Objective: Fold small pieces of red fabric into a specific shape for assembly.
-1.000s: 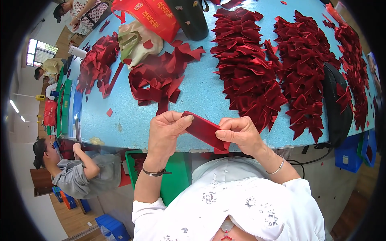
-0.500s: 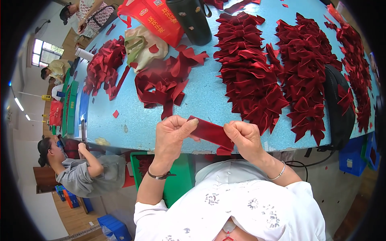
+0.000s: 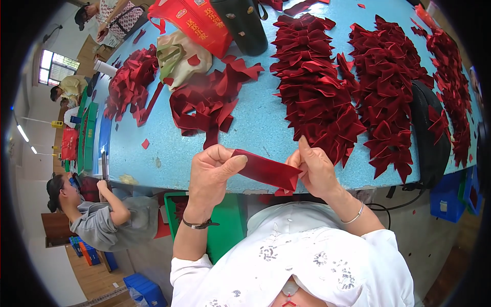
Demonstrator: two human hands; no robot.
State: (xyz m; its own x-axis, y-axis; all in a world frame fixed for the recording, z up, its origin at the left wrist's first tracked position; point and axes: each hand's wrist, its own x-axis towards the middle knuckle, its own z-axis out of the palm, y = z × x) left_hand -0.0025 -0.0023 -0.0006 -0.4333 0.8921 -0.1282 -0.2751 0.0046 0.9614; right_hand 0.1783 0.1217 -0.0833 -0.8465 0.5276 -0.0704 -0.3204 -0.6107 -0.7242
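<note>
Left grip (image 3: 210, 171): closed, thumb over fingers, on one end of a dark red ribbon (image 3: 263, 170). The end hold appears chosen to leave the length exposed and level.

Right grip (image 3: 318, 173): at the ribbon's other end, one digit raised clear. Whether the remaining fingers pinch the fabric or only touch it cannot be told (the fingers mask the point of contact).

Ribbon: suspended between both grips, above the near edge of the blue table (image 3: 245, 125), slanting down toward the right. A short piece shows below its right end. Holding it off the surface probably leaves both faces within reach of the fingers.

Surroundings: a loose heap of red ribbon (image 3: 204, 105) lies beyond the left grip, presumably for short reach. Beyond the right grip, a row of red bows (image 3: 317, 87) runs away from the wearer, bows overlapping; such stacking likely saves space. A green bin (image 3: 225, 225) sits below the table edge, near the left forearm.
</note>
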